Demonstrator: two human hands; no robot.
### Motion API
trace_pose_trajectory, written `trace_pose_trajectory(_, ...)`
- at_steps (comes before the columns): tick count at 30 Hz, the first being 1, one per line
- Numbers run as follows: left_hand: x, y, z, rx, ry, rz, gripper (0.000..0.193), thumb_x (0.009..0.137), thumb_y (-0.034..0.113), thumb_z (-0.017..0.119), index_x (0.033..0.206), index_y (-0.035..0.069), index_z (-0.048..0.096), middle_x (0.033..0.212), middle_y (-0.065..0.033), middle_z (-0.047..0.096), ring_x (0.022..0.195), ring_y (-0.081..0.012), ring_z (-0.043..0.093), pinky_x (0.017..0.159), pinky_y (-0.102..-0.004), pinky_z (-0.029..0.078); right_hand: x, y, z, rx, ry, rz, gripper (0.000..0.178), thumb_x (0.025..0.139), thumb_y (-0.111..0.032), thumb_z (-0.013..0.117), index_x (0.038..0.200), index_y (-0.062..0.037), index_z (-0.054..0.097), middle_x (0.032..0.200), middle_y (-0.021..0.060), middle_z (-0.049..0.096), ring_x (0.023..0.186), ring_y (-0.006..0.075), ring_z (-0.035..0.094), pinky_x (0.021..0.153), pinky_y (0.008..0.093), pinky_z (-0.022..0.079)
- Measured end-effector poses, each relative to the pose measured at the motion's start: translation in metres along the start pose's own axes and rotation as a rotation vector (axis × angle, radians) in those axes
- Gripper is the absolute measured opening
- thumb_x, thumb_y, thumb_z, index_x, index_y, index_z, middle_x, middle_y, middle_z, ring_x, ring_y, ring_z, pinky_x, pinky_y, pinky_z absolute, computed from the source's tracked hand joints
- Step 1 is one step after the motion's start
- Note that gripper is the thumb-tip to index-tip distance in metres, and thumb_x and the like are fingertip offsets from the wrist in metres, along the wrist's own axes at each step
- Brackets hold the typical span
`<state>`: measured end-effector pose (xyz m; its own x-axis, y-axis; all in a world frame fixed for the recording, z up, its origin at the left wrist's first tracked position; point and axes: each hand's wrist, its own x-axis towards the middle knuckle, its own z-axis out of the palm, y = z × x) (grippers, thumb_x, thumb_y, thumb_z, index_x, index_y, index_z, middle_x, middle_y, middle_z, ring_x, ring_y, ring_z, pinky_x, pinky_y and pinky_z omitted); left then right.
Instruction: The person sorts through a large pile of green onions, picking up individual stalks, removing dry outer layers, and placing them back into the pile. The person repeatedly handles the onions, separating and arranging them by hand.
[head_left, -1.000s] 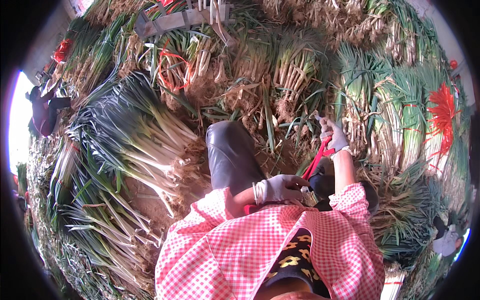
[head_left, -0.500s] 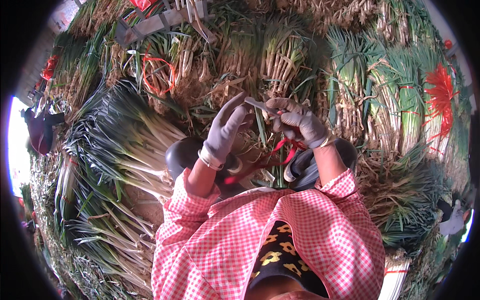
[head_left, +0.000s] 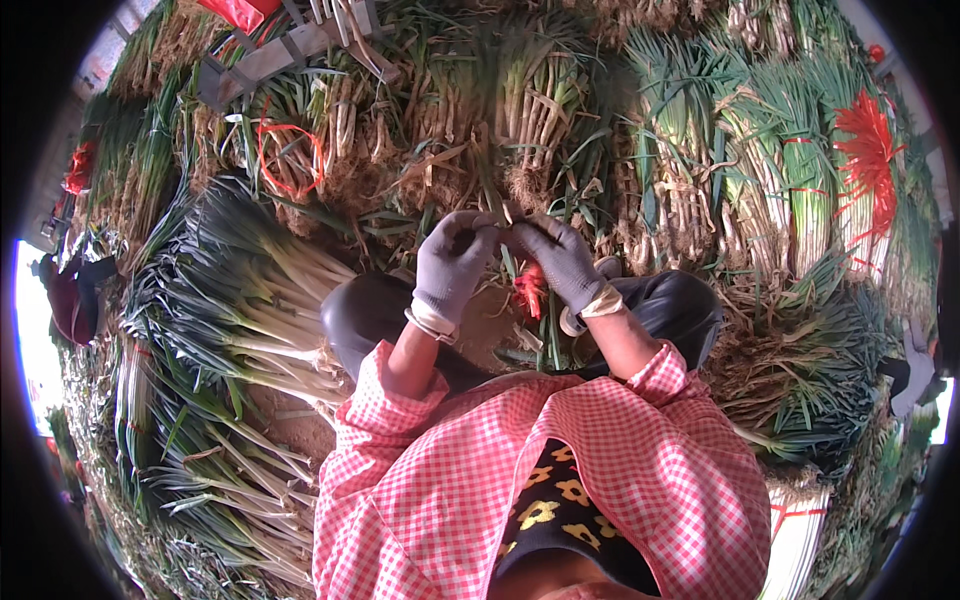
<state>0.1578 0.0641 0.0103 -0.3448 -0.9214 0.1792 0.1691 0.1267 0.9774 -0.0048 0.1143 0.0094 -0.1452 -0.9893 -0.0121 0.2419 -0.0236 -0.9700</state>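
My left hand (head_left: pixel 452 262), in a grey glove, is closed in a pinch in front of my folded legs. Fingertip to fingertip with it is my right hand (head_left: pixel 560 264), gloved alike and closed too. A bunch of red plastic strips (head_left: pixel 530 288) hangs from under the right hand's fingers. Whatever small thing the left fingers pinch is too hidden to name. Just beyond the hands stand scallion bunches (head_left: pixel 540 110) with dry, earthy roots. A big pile of loose leeks (head_left: pixel 260 270) lies left of my knee, white ends toward me.
A grey metal rack (head_left: pixel 290 50) stands at the far left, with a red bag (head_left: pixel 240 12) by it. More red strips (head_left: pixel 868 150) lie on bunches at the right. A tied bundle with white stalks (head_left: pixel 797 540) is at the lower right, below a heap of greens (head_left: pixel 810 370).
Both hands have come together and drawn slightly nearer to me. The left fingers have gone from stretched to pinched. The red strips have swung in under the right hand.
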Motion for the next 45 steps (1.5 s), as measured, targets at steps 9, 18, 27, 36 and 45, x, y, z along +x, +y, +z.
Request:
trace_pose_trajectory(9, -0.004, -0.038, 0.061, 0.398, 0.211, 0.101, 0.013, 0.081, 0.003, 0.07, 0.093, 0.004, 0.064, 0.082, -0.0092, 0.068, 0.074, -0.0156, 0.067, 0.067, -0.028, 0.053, 0.062, 0.029, -0.021, 0.91, 0.303, 0.214, 0.019, 0.094, -0.023, 0.058, 0.094, -0.0046, 0.058, 0.087, 0.01, 0.064, 0.077, 0.0228, 0.061, 0.068, 0.0341, 0.052)
trace_pose_trajectory(18, 0.072, -0.082, 0.065, 0.964, -0.19, 0.41, 0.013, 0.082, 0.017, 0.064, 0.091, 0.009, 0.063, 0.093, -0.0071, 0.068, 0.077, -0.028, 0.067, 0.068, -0.0386, 0.053, 0.114, 0.062, -0.068, 0.662, 0.333, 0.369, 0.014, 0.091, -0.019, 0.063, 0.095, -0.0072, 0.058, 0.079, 0.0067, 0.063, 0.068, 0.0189, 0.061, 0.061, 0.0306, 0.05)
trace_pose_trajectory(27, 0.259, -0.245, 0.032, 1.028, -0.446, -0.004, 0.041, 0.09, 0.025, 0.056, 0.131, 0.019, 0.049, 0.124, -0.0115, 0.059, 0.098, -0.0313, 0.064, 0.08, -0.0405, 0.054, 0.255, 0.129, -0.269, -0.543, -0.112, 0.851, 0.018, 0.091, -0.025, 0.056, 0.091, -0.0107, 0.066, 0.07, 0.0084, 0.064, 0.051, 0.021, 0.06, 0.047, 0.0379, 0.05)
trace_pose_trajectory(36, 0.373, -0.378, 0.097, 1.015, -0.384, -0.383, 0.024, 0.084, 0.026, 0.054, 0.092, 0.008, 0.068, 0.077, -0.021, 0.067, 0.074, -0.0358, 0.068, 0.059, -0.0454, 0.054, 0.356, 0.202, -0.295, -0.429, -0.482, 1.112, 0.034, 0.092, -0.03, 0.047, 0.098, 0.0016, 0.058, 0.071, 0.0099, 0.063, 0.051, 0.0158, 0.051, 0.048, 0.0299, 0.04)
trace_pose_trajectory(45, 0.412, -0.375, 0.112, 1.174, -0.764, -0.331, 0.018, 0.079, 0.021, 0.064, 0.093, 0.016, 0.074, 0.09, -0.0076, 0.072, 0.079, -0.0287, 0.069, 0.062, -0.0392, 0.053, 0.361, 0.191, -0.287, -0.372, -0.319, 1.227, 0.037, 0.088, -0.03, 0.046, 0.095, 0.0041, 0.058, 0.063, 0.0117, 0.057, 0.039, 0.0146, 0.043, 0.035, 0.0278, 0.034)
